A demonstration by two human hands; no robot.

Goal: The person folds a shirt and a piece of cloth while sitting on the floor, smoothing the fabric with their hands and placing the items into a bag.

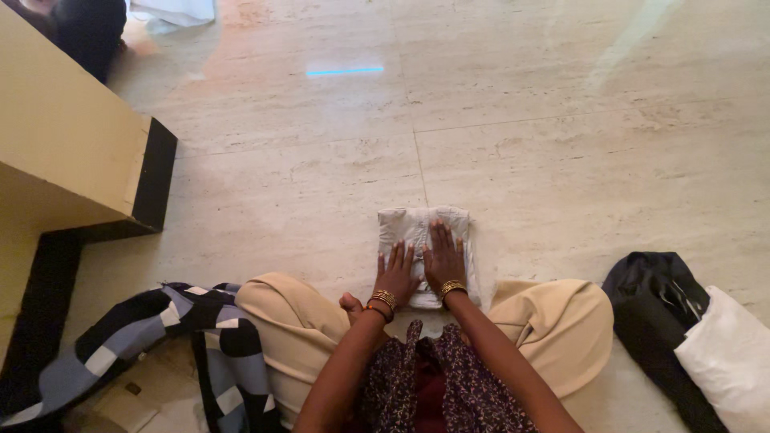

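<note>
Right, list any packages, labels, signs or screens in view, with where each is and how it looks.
None in view: no packages, labels, signs or screens.
Both hands, left hand and right hand, lie flat on a folded whitish cloth on the pale stone floor.

We find no packages, labels, signs or screens anywhere in the head view.
</note>
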